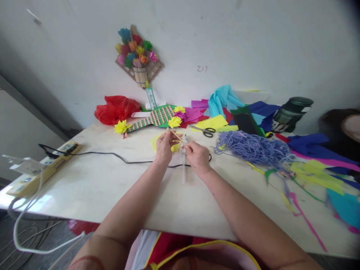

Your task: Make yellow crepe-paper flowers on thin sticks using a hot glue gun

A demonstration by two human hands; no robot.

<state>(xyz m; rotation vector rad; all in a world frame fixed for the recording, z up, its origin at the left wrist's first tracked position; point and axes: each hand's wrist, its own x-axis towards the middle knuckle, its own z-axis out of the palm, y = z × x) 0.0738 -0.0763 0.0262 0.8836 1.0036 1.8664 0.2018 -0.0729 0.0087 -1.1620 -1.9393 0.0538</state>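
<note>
Over the middle of the table, my left hand (165,147) and my right hand (197,156) are close together. A thin wooden stick (177,136) slants between them, its lower end pinched in my right fingers. The fingers of my left hand are closed at the stick's upper end. Yellow crepe paper (154,142) lies around and under my left hand, partly covered by it. Between the hands is a white tool, seemingly a hot glue gun (185,138), partly hidden, with a translucent stick (183,174) pointing towards me.
Behind my hands lies a green lute-shaped craft (163,115) with yellow flowers. Scissors (208,132), a purple yarn heap (253,148) and a dark bottle (291,114) stand or lie rightward. A black cord (112,153) crosses from the power strip (47,168). Red plastic (116,109) sits back left.
</note>
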